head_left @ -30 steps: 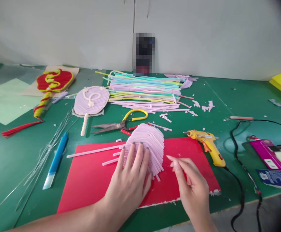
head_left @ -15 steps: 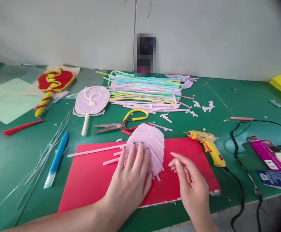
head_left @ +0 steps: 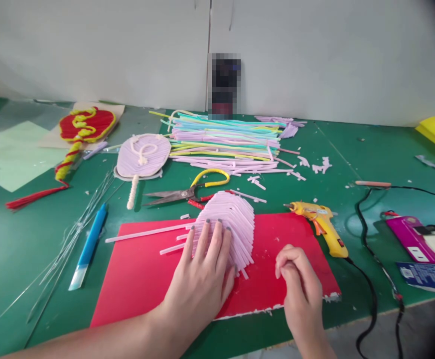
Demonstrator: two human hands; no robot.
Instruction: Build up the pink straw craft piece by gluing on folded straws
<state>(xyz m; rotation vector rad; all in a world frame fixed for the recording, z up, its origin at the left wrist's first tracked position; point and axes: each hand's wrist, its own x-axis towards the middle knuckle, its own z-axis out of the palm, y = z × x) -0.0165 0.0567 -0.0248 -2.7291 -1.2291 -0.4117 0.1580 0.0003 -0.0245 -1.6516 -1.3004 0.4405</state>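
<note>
My left hand [head_left: 202,279] lies flat with fingers spread on a pale lilac oval panel [head_left: 237,219] made of slanted strips side by side. Several strip ends stick out past its left and lower edges; one long strip [head_left: 142,233] reaches far left. Under the panel is a red board [head_left: 138,279] with a ragged front edge. To the right, my right hand [head_left: 301,279] hovers over the board, apart from the panel. Its fingers are curled in against the thumb, and whatever they may hold is hidden. Yellow-and-red-handled scissors [head_left: 187,194] lie just behind the panel.
A yellow glue gun [head_left: 320,222] rests on the board's right corner, its black cord trailing forward. Behind lie a bundle of coloured strips [head_left: 224,137], a lilac fan [head_left: 144,154] and a red-and-yellow fan [head_left: 86,124]. Thin wires [head_left: 75,229] and a blue pen-like tool [head_left: 89,244] are left.
My right hand has drawn slightly right, away from the panel, and its fingers have curled in more. The left hand and the panel have stayed in place.
</note>
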